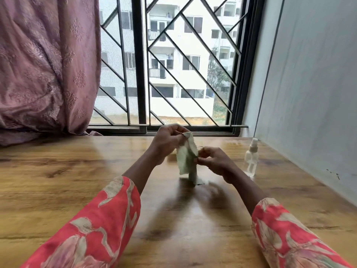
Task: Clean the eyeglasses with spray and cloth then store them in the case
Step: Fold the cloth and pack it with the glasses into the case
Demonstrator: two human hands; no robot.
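Observation:
A pale green cleaning cloth (186, 155) hangs between my two hands above the middle of the wooden table (58, 171). My left hand (167, 141) pinches its top corner. My right hand (212, 159) pinches the cloth's right edge lower down. A thin dark line beside the right hand's fingers may be part of the eyeglasses; the cloth and fingers hide the rest. A clear spray bottle (251, 158) with a white nozzle stands upright on the table to the right of my right hand. No case is in view.
A barred window (173, 74) runs along the table's far edge, with a pink curtain (44, 64) at the left. A pale wall (309, 93) borders the table on the right.

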